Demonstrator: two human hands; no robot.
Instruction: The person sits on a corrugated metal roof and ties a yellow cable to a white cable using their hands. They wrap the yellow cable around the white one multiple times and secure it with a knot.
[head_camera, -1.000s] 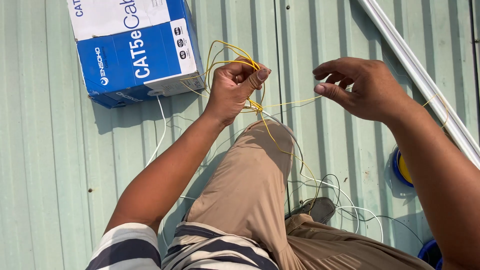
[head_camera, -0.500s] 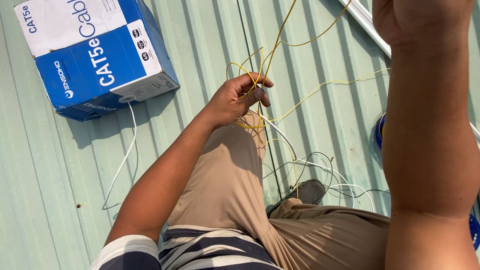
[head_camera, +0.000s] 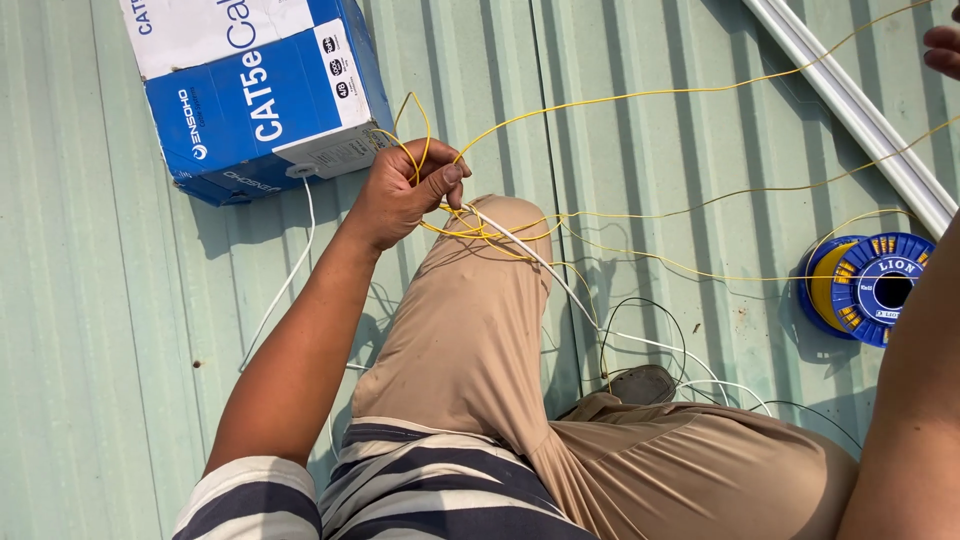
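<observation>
My left hand (head_camera: 400, 195) is closed around a bundle of thin yellow wire (head_camera: 620, 97) and a white cable (head_camera: 530, 255), just above my bent knee in tan trousers (head_camera: 470, 320). Yellow loops stick up past the fingers. Long strands of the wire run from this hand to the upper right. Only the fingertips of my right hand (head_camera: 942, 48) show at the top right edge, beside those strands; its grip is hidden. A blue spool of yellow wire (head_camera: 868, 288) lies on the roof at the right.
I sit on a pale green ribbed metal sheet (head_camera: 100, 350). A blue and white cable box (head_camera: 255, 90) lies at the upper left, feeding a white cable (head_camera: 290, 275). A white plastic conduit (head_camera: 850, 105) runs diagonally at the upper right. Thin black wires (head_camera: 640, 305) curl by my foot.
My right arm has swung out to the upper right, drawing the yellow strands long and taut. The view shifted and the blue spool is now in sight. My left hand keeps its hold.
</observation>
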